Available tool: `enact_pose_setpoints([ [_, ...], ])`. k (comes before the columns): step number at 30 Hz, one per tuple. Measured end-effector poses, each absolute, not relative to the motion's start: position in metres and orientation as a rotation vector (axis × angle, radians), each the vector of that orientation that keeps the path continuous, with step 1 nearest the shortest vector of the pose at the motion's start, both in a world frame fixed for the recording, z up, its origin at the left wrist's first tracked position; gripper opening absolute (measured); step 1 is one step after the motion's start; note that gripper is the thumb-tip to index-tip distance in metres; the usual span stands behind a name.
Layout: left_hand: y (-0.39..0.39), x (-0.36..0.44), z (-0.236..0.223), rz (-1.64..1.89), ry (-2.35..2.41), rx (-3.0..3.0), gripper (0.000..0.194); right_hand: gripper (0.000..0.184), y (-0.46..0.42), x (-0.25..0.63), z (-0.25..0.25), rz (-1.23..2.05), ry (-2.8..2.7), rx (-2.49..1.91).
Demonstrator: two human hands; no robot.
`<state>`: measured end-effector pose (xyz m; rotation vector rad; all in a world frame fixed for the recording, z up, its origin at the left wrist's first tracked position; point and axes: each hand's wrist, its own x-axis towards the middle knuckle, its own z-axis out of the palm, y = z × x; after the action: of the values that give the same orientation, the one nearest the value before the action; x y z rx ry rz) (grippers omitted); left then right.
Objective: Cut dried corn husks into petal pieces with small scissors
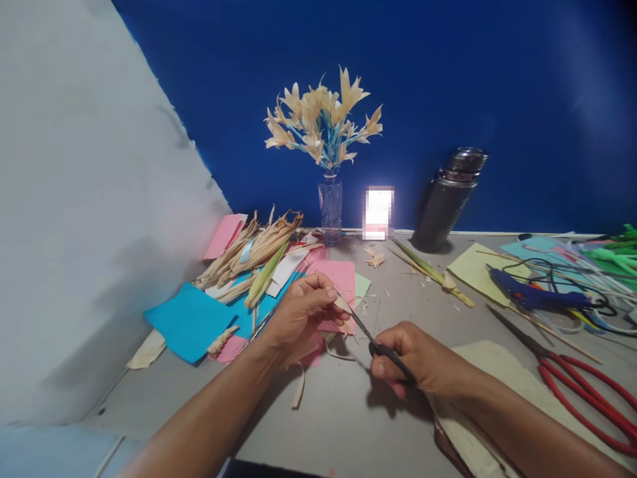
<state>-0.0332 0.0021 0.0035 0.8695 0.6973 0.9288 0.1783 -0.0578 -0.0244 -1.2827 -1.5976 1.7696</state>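
My left hand (306, 305) pinches a small pale piece of corn husk (342, 304) between thumb and fingers. In my right hand (415, 362) is a pair of black-handled scissors (393, 362), the fingers wrapped round the handles. The blades meet the husk piece at its edge, close to my left fingertips; whether they are parted I cannot tell. Beneath both hands a thin curled husk strip (298, 388) lies on the grey table (338, 431). Pink paper (343, 272) is spread just behind my left hand.
Dried corn husks (269, 245) and blue paper (192, 322) are heaped at left. Husk flowers (326, 109) stand in a clear bottle (330, 209) by the blue wall. A dark flask (442, 209) leans at back right. Red-handled scissors (587, 392) and a blue glue gun (537, 292) lie right.
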Motion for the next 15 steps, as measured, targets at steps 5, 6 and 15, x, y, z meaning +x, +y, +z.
enact_pose_setpoints([
  [5, 0.004, -0.035, -0.001, 0.943, 0.684, 0.846, 0.019, 0.043, -0.058, 0.175, -0.022, 1.763, -1.410, -1.315],
  [6, 0.004, -0.034, -0.002, 0.947, 0.672, 0.824, 0.019, 0.040, -0.057, 0.173, -0.022, 1.745, -1.310, -1.288],
  [15, -0.011, -0.011, -0.026, 0.731, 0.560, 0.681, 0.022, 0.030, -0.055, 0.164, -0.018, 1.400, -0.984, -1.093],
])
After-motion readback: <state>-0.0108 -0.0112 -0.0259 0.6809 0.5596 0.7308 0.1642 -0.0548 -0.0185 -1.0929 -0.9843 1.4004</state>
